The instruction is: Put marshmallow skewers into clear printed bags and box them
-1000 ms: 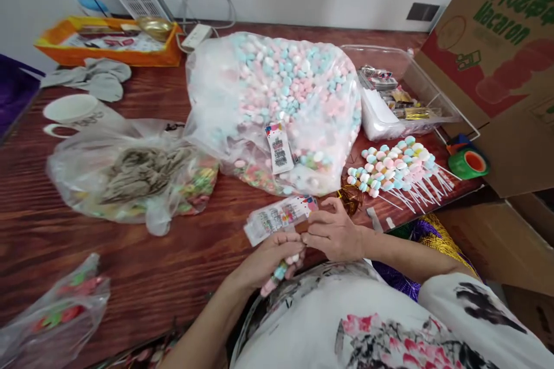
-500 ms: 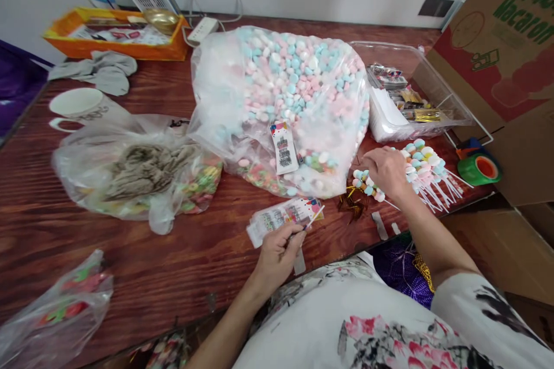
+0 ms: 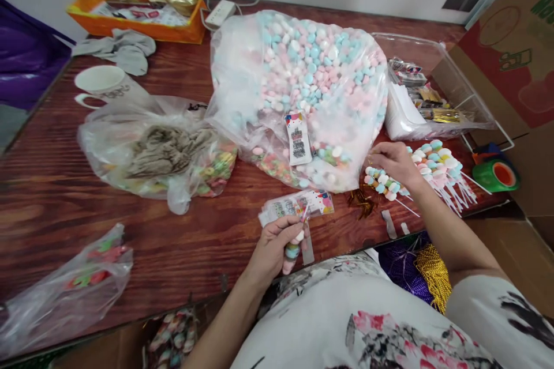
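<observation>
Marshmallow skewer (image 3: 292,251) is gripped in the left hand (image 3: 273,242) by the table's near edge, its candy end pointing down toward the person; the threading looks done. Bent-fingered, the right hand (image 3: 393,162) hovers near the gold twist ties (image 3: 362,203), and I cannot tell whether it pinches anything. Loaded skewers (image 3: 437,168) lying on the tabletop (image 3: 182,253) and the printed clear sleeves (image 3: 279,207) suggest that more packing remains, while any closure on this skewer is unclear.
</observation>
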The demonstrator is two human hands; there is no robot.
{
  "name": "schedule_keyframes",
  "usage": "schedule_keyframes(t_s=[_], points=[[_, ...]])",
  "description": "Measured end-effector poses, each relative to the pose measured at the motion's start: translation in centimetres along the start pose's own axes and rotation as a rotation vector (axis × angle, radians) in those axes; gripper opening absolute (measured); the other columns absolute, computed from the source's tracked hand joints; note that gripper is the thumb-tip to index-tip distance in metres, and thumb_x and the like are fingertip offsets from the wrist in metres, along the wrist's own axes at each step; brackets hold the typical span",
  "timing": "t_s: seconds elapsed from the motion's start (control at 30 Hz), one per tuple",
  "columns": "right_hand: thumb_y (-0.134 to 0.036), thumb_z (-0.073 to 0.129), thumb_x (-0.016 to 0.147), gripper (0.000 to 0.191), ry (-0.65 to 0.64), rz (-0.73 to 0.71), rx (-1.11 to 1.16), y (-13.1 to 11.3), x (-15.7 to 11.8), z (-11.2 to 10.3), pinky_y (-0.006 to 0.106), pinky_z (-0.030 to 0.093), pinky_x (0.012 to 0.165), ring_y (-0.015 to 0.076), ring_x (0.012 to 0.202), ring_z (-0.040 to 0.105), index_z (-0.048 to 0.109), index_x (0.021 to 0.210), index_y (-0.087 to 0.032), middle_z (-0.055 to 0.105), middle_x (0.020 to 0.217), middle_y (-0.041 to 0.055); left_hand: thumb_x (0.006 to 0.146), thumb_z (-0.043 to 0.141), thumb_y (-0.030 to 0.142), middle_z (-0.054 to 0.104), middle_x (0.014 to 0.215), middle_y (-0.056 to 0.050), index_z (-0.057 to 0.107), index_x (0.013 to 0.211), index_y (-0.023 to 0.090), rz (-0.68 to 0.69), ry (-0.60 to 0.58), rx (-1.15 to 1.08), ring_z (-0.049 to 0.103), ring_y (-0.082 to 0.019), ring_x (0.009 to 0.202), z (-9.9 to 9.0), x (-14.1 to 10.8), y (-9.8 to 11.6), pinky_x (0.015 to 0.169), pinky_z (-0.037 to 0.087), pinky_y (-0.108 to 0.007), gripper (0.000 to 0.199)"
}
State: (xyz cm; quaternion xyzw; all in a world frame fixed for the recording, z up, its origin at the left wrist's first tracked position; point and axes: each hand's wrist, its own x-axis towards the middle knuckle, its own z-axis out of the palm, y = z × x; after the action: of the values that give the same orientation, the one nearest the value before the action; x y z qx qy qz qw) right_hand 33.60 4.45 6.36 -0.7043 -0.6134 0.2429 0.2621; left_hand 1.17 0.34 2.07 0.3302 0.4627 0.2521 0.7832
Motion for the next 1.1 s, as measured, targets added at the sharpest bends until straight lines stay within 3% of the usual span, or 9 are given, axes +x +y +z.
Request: schedule_keyframes(t_s=[0.1, 0.23, 0.37, 0.47, 0.57, 0.63, 0.73, 0.97, 1.1], points=[[-0.038, 0.068, 0.079, 0.021, -0.063, -0.036, 0.719, -2.4, -3.6, 2.0, 0.022, 0.039, 0.046, 0.0089, 0.045, 0.05, 0.067, 0.074, -0.017, 0.066, 0.063, 0.0, 0.069, 0.076, 0.038, 0.069, 0.087, -0.008, 0.066, 0.089, 0.014, 0.015, -0.118, -0.075, 0.06, -0.012, 0.053, 1.5, -0.1, 1.5, 0.026, 0.037, -0.015, 0.033], [-0.038, 0.074, 0.075, 0.022, -0.247, 0.003, 1.094, -5.5, -6.7, 7.5, 0.022, 0.042, 0.043, 0.0095, 0.045, 0.055, 0.067, 0.074, -0.018, 0.068, 0.067, 0.0008, 0.064, 0.079, 0.033, 0.07, 0.1, -0.01, 0.069, 0.078, 0.013, 0.089, -0.236, -0.12, 0.064, -0.013, 0.058, 3.1, 0.1, 2.6, 0.032, 0.044, -0.017, 0.026], [-0.031, 0.074, 0.077, 0.015, -0.174, -0.019, 1.048, -6.6, -7.8, 10.7, 0.02, 0.044, 0.046, 0.0079, 0.046, 0.053, 0.066, 0.075, -0.018, 0.064, 0.064, -0.0024, 0.065, 0.08, 0.03, 0.069, 0.071, -0.005, 0.069, 0.079, 0.012, 0.092, -0.139, -0.155, 0.064, -0.012, 0.052, 2.2, -0.3, 1.7, 0.04, 0.049, -0.018, 0.026], [-0.025, 0.069, 0.081, 0.007, -0.169, -0.187, 0.783, -6.4, -8.1, 10.6, 0.023, 0.047, 0.055, 0.0098, 0.055, 0.056, 0.067, 0.078, -0.02, 0.064, 0.065, -0.002, 0.068, 0.078, 0.034, 0.069, 0.066, -0.006, 0.069, 0.085, 0.011, 0.056, -0.072, -0.113, 0.058, -0.011, 0.043, 0.9, -1.0, 0.6, 0.032, 0.041, -0.016, 0.029], [-0.022, 0.062, 0.086, 0.008, -0.268, -0.439, 0.55, -6.2, -8.4, 10.0, 0.027, 0.05, 0.067, 0.0139, 0.069, 0.063, 0.07, 0.085, -0.02, 0.07, 0.076, 0.0029, 0.068, 0.078, 0.037, 0.067, 0.062, -0.004, 0.069, 0.086, 0.011, 0.05, -0.052, -0.099, 0.052, -0.008, 0.036, 0.5, -1.5, 0.0, 0.029, 0.038, -0.016, 0.033], [-0.021, 0.06, 0.088, 0.01, -0.313, -0.503, 0.488, -6.3, -8.6, 9.8, 0.027, 0.049, 0.067, 0.0143, 0.07, 0.064, 0.07, 0.085, -0.02, 0.071, 0.076, 0.0037, 0.068, 0.078, 0.037, 0.065, 0.059, -0.002, 0.068, 0.086, 0.011, 0.056, -0.052, -0.109, 0.049, -0.007, 0.034, 0.7, -1.5, -0.1, 0.027, 0.037, -0.016, 0.034], [-0.025, 0.062, 0.087, 0.011, -0.335, -0.433, 0.508, -6.4, -9.0, 10.1, 0.026, 0.047, 0.065, 0.0136, 0.066, 0.06, 0.068, 0.079, -0.02, 0.068, 0.071, 0.0022, 0.068, 0.077, 0.038, 0.062, 0.057, 0.0, 0.066, 0.084, 0.011, 0.065, -0.06, -0.124, 0.046, -0.007, 0.03, 1.4, -1.5, -0.2, 0.024, 0.034, -0.016, 0.033], [-0.036, 0.067, 0.082, 0.019, -0.428, 0.003, 0.948, -5.8, -10.6, 11.7, 0.024, 0.046, 0.065, 0.0114, 0.065, 0.057, 0.065, 0.081, -0.017, 0.065, 0.072, -0.0004, 0.074, 0.073, 0.04, 0.058, 0.062, 0.004, 0.066, 0.086, 0.013, 0.161, 0.043, 0.031, 0.042, -0.004, 0.028, 1.9, -1.6, -1.1, 0.021, 0.034, -0.016, 0.03], [-0.031, 0.072, 0.078, 0.017, -0.424, 0.081, 1.047, -4.9, -10.9, 12.7, 0.022, 0.042, 0.059, 0.009, 0.058, 0.051, 0.065, 0.075, -0.017, 0.06, 0.064, -0.0029, 0.075, 0.072, 0.04, 0.063, 0.074, 0.001, 0.07, 0.09, 0.014, 0.228, 0.093, 0.135, 0.044, -0.002, 0.031, 2.1, -1.6, -1.8, 0.022, 0.033, -0.015, 0.031]])
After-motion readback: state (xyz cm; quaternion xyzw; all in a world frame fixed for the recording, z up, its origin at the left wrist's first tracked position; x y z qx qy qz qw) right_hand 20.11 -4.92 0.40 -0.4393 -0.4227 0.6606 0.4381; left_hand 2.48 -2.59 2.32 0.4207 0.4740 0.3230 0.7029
